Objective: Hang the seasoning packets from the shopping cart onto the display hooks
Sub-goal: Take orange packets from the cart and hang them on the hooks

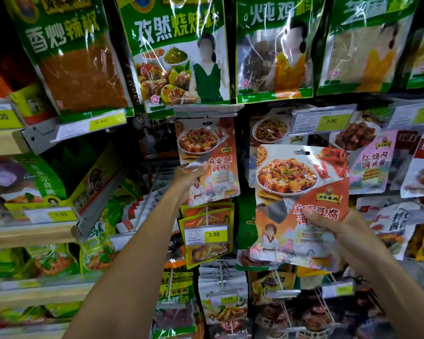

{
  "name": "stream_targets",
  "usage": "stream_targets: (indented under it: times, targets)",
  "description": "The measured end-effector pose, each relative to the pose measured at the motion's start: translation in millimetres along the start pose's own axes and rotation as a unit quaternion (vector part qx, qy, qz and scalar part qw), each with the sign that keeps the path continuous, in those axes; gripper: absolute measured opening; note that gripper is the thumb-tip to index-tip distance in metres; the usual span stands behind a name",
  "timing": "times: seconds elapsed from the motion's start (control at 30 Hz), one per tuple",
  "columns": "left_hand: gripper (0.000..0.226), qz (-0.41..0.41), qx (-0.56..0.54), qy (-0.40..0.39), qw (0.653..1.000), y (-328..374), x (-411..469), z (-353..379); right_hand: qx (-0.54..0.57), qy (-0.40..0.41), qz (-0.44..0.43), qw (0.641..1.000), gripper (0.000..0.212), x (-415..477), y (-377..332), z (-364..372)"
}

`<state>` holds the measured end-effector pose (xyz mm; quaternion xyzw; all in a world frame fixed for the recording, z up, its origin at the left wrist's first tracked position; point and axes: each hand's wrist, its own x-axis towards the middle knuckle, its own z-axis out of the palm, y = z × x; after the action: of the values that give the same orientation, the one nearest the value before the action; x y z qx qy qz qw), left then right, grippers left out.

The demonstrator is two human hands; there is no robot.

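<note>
Left hand point(191, 172) pinches hung packet point(209, 152); right hand point(339, 225) grips second packet point(296, 192): align its slot point(302, 152) squarely with hook point(208, 127).

Both arms are bare and raised. The left forearm point(132, 253) runs up from the bottom edge, stretched nearly straight. The left hand point(190, 176) pinches the left packet point(211, 152) at its left edge, fingers curled round it. The right forearm point(387, 289) comes in from the lower right corner. The right hand point(340, 227) grips the right packet point(301, 192) low on its right side, thumb laid across the front and fingers behind.
</note>
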<state>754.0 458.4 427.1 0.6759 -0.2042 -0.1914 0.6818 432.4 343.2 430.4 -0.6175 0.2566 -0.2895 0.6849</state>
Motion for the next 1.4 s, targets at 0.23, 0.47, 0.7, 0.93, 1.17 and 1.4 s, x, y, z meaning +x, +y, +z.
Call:
stream_targets:
  times: [0.23,0.47,0.7,0.93,1.17,1.4]
  targets:
    - [0.017,-0.012,-0.011,0.037,0.999,-3.8,16.2,0.8,0.007,-0.001,-0.013,1.0,0.033,1.7,-0.9,3.2]
    - [0.061,-0.048,0.067,0.046,0.996,-5.5,-7.7,-8.2,0.008,-0.007,-0.013,1.0,0.03,-7.0,-3.0,9.5]
    - [0.031,0.125,0.136,0.22,0.958,0.6,-73.6,-24.8,0.002,-0.007,-0.009,1.0,0.039,-22.1,-9.8,15.7]
    - [0.018,0.215,0.114,0.093,0.966,11.2,-176.0,3.2,-0.015,-0.032,-0.011,0.999,0.039,-34.5,-20.9,27.7]
    - [0.04,0.108,0.067,-0.119,0.985,25.5,-209.4,43.2,0.004,-0.074,-0.029,0.997,0.038,-43.1,-21.1,42.8]
    - [0.024,0.145,0.039,-0.059,0.987,7.3,-201.6,42.5,-0.005,-0.054,-0.051,0.997,0.019,-39.5,-13.8,58.8]
